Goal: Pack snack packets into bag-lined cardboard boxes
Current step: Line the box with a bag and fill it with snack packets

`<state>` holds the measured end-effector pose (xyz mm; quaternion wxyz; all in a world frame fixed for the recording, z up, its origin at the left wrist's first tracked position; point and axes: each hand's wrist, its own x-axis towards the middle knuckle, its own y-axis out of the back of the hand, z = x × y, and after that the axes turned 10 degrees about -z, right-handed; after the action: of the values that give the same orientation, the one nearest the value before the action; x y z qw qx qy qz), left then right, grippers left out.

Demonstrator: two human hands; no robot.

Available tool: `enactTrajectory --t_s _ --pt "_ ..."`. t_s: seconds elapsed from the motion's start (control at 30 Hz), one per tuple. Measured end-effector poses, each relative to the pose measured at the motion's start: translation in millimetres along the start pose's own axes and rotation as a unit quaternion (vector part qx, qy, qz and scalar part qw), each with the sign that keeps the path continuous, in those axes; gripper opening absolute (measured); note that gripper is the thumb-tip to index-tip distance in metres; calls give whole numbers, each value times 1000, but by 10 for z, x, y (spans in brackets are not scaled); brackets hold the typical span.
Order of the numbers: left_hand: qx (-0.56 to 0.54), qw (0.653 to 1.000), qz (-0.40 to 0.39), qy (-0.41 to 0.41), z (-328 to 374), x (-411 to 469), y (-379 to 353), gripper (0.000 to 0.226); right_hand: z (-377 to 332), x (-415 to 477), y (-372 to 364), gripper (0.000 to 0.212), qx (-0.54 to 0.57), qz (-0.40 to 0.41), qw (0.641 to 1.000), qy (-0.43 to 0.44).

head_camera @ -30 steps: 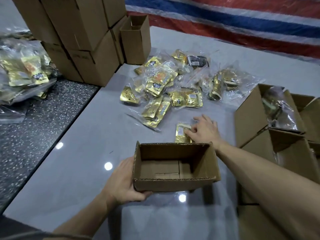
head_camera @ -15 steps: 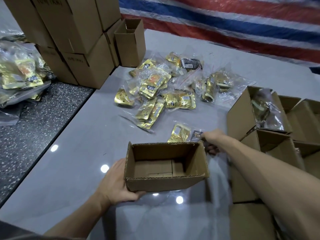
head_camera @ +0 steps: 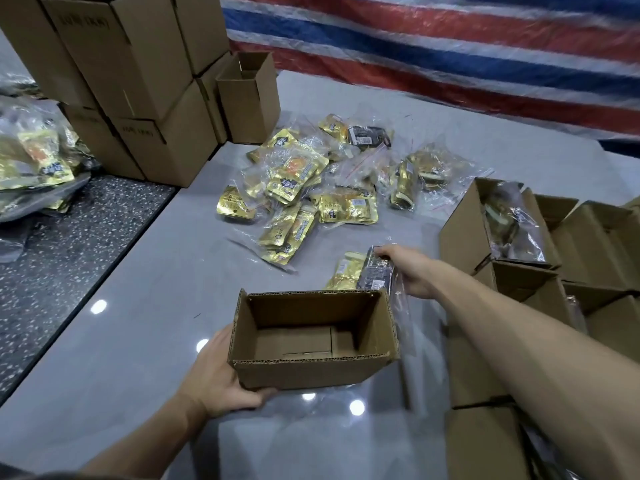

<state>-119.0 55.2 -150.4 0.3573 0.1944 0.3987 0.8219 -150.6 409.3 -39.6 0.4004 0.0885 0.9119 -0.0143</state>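
An open box (head_camera: 313, 341) sits on the table (head_camera: 138, 306), nearest the person, with the left hand (head_camera: 221, 375) gripping its left front corner. Just behind its right rear corner the right hand (head_camera: 412, 271) holds a packet (head_camera: 375, 271). Further back, mid-table, lies a pile of packets (head_camera: 311, 188). Behind and left of the pile stands a small box (head_camera: 247, 98), just beside a stack of boxes (head_camera: 138, 81) at the far left. Along the right side is a cluster of boxes (head_camera: 464, 230), 1 with a bag (head_camera: 512, 223) inside. Left of the table, on a separate surface, lie more packets (head_camera: 38, 161). A tarp (head_camera: 450, 46) lies behind everything

Left hand (head_camera: 221, 372) fingers hidden behind open box (head_camera: 311, 372); print on packets (head_camera: 348, 209) unreadable; right-side boxes (head_camera: 595, 237) cut off.
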Motion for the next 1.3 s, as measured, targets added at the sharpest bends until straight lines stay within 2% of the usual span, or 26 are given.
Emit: enactTrajectory --t_s 0.1,0.17,0.3,0.47,0.6,0.7,0.77,1.1,1.3 --pt "21 1000 11 10 12 -6 -8 54 -49 -63 -16 38 -182 13 981 -67" --pt "39 999 20 2 29 -3 -7 51 -112 -122 6 46 -237 0 966 -100" --pt "38 999 19 15 46 -3 10 53 -283 -290 87 31 -281 -45 951 -120" --pt "27 999 2 24 24 4 1 57 -494 -505 156 31 -285 -44 954 -77" --pt "18 999 0 28 -23 -1 -1 59 -669 -743 137 17 -248 23 967 51" --pt "18 999 -2 26 -27 8 -4 58 -798 -932 100 13 -275 69 946 159" --pt "14 1000 -1 24 -40 14 -7 59 -880 -1072 58 11 -268 71 938 207" --pt "-13 1000 9 24 -34 18 -7 71 -1189 -1891 -146 9 -366 85 855 358" --pt "-21 999 6 23 -47 9 -10 70 -1300 -2250 -405 12 -382 39 810 443"
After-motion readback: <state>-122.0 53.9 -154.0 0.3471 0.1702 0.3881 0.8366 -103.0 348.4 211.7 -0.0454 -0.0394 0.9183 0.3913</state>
